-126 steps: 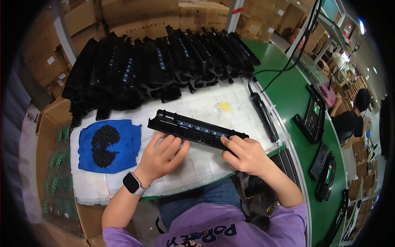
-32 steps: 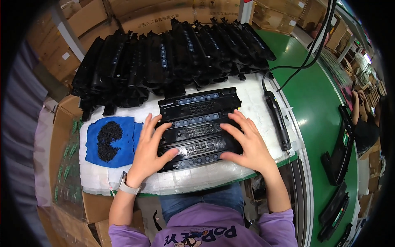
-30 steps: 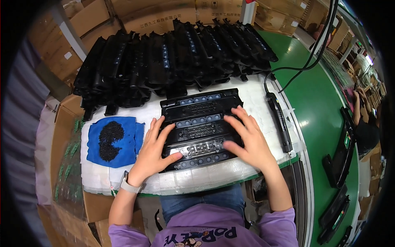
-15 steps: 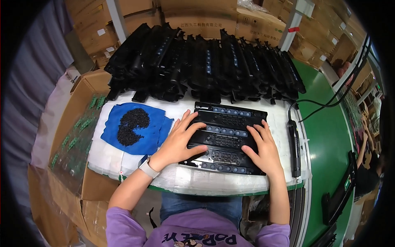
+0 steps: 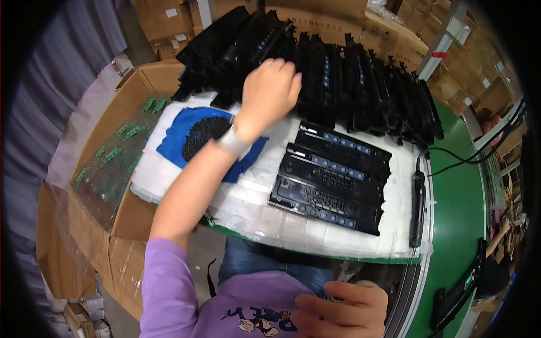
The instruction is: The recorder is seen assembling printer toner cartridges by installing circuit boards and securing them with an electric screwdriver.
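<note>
My left hand (image 5: 269, 93), with a watch on its wrist, is raised in front of the heap of black plastic housings (image 5: 349, 84) at the back. Its fingers are curled closed; the fingertips are partly hidden, and what they hold, if anything, I cannot make out. My right hand (image 5: 346, 310) is low, close to my body, blurred, its fingers bent and apart with nothing seen in them. Three black housings (image 5: 332, 177) with rows of bluish round buttons lie side by side on the white padded mat (image 5: 248, 203). Neither hand touches these.
Under my left forearm, small black parts (image 5: 203, 135) are heaped on a blue cloth (image 5: 174, 138). An electric screwdriver (image 5: 417, 208) with a black cable lies at the mat's right edge. Left stands a carton (image 5: 129, 90) with green boards (image 5: 132, 132); right runs a green surface (image 5: 459, 191).
Both hands have left the three housings. The left moved up and away to the heap; the right dropped back toward my body. The view has shifted, and the housings sit slightly turned.
</note>
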A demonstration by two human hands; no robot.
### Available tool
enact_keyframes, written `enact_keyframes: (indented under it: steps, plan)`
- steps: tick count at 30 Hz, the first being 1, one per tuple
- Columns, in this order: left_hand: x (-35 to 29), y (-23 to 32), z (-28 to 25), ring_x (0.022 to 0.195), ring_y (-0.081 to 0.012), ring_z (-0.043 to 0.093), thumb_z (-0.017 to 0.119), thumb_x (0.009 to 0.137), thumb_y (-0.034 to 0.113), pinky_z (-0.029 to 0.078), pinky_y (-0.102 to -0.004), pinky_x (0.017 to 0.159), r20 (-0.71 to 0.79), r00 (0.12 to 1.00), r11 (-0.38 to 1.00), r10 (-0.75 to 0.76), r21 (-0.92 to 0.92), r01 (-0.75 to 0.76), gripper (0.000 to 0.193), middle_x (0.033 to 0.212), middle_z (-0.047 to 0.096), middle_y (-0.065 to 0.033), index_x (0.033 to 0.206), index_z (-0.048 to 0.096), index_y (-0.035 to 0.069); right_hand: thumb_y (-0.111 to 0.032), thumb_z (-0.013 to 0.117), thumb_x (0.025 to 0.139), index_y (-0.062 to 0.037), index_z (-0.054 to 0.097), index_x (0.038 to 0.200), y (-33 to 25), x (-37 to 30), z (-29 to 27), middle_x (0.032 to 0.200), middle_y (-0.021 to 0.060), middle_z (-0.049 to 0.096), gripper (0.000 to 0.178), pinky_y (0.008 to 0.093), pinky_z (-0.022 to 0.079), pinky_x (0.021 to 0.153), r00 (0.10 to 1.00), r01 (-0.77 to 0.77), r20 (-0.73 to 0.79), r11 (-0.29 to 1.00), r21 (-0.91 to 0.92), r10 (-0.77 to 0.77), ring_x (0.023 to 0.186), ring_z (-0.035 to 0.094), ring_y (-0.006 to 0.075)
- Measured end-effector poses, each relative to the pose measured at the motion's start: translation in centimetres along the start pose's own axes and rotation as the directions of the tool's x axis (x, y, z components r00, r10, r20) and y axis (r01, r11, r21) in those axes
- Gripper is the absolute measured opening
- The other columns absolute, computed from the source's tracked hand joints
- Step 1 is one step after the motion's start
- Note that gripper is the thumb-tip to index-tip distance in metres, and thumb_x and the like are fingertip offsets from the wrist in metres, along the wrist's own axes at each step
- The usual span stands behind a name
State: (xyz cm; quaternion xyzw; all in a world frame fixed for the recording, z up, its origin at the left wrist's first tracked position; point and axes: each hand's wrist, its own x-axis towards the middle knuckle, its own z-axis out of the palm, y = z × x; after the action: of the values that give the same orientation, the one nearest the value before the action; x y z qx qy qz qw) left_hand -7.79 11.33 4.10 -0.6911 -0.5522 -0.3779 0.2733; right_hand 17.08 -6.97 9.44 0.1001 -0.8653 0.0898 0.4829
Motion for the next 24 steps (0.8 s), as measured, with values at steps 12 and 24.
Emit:
enact_keyframes:
  steps: [12, 24]
  plan:
    - [7.7, -0.6, 7.7, 0.088, -0.0310, 0.066, 0.063, 0.079, 0.039, 0.052, -0.0408, 0.072, 0.438, 0.817, 0.911, -0.374, 0.336, 0.237, 0.033, 0.093, 0.068, -0.0140, 0.094, 0.069, 0.010, -0.005, 0.066, 0.068, 0.0004, 0.063, 0.065, -5.4, -2.7, -3.7, 0.070, 0.0138, 0.066, 0.007, 0.0268, 0.051, 0.051, 0.950, -0.311, -0.045, 0.938, -0.153, 0.308, 0.058, 0.064, 0.0227]
    - [6.9, -2.7, 1.5, 0.082, -0.0101, 0.057, 0.062, 0.085, 0.020, 0.043, -0.0233, 0.075, 0.145, 0.946, 0.826, -0.291, -0.461, 0.325, 0.027, 0.088, 0.066, -0.0045, 0.100, 0.064, -0.003, -0.011, 0.066, 0.067, -0.0072, 0.067, 0.079, -2.9, -9.5, -2.3, 0.073, 0.0065, 0.065, 0.012, 0.0311, 0.053, 0.070, 0.791, -0.607, -0.242, 0.677, -0.415, 0.562, 0.067, 0.064, 0.0188]
